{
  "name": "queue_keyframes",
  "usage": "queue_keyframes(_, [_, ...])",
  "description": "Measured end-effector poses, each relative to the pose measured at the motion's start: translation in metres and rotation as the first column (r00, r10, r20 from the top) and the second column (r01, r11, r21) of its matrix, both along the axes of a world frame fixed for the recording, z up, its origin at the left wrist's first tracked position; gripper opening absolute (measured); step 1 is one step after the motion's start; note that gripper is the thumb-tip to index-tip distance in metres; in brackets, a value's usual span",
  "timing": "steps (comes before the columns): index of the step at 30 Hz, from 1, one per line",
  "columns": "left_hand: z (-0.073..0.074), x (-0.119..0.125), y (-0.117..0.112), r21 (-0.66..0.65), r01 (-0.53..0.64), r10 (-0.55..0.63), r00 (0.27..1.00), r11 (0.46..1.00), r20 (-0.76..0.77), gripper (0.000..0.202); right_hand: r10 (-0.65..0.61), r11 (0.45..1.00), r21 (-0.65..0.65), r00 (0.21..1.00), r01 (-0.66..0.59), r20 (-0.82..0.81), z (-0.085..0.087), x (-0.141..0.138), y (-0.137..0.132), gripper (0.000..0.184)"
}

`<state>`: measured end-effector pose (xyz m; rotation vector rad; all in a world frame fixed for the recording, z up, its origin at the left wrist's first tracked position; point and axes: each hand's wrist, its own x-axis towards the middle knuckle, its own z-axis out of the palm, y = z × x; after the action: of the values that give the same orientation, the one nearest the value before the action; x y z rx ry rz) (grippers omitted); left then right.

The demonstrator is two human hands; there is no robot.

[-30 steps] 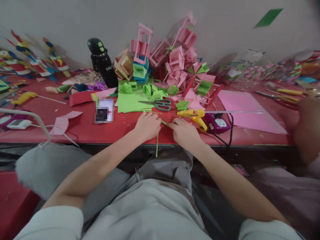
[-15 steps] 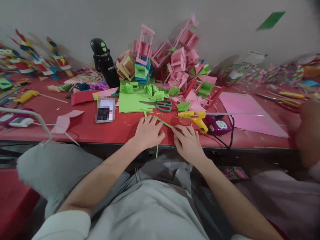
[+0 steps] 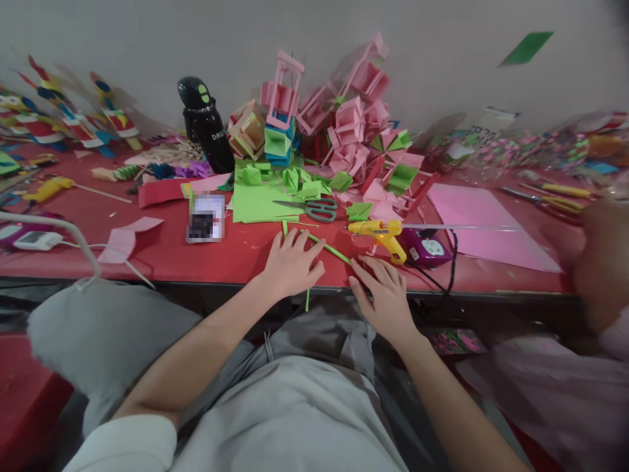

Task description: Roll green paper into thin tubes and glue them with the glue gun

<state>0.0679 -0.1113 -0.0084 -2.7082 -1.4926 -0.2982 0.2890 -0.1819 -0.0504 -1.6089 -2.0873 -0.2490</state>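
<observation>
My left hand (image 3: 291,262) lies flat on the red table (image 3: 162,249), fingers spread, pressing down thin green paper strips (image 3: 330,250). One strip hangs over the table's front edge below that hand. My right hand (image 3: 386,295) rests at the front edge, fingers stretched out, its fingertips close to the end of a green strip. Just behind the hands lie grey-handled scissors (image 3: 314,208) on a green paper sheet (image 3: 255,200), and a yellow glue gun (image 3: 381,233).
A heap of pink and green folded paper pieces (image 3: 344,131) stands at the back by the wall, beside a black bottle (image 3: 206,131). A pink sheet (image 3: 484,223) lies right, a purple socket box (image 3: 427,246) near the glue gun. Another person's arm (image 3: 602,262) is at the right.
My right hand has slid back and right toward the table's front edge and opened flat. My left hand's fingers have spread out over the green strips.
</observation>
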Motion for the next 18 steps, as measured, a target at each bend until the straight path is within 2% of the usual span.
queue_keyframes(10, [-0.008, 0.001, -0.004, -0.008, 0.017, -0.017, 1.0, 1.0, -0.003, 0.061, 0.043, 0.998, 0.045, 0.997, -0.04, -0.068, -0.008, 0.008, 0.0, 0.039])
queue_keyframes(18, [-0.009, 0.003, -0.005, -0.021, 0.045, -0.045, 0.999, 0.999, 0.003, 0.06, 0.037, 0.999, 0.037, 0.997, -0.034, -0.072, -0.007, 0.01, 0.0, 0.038])
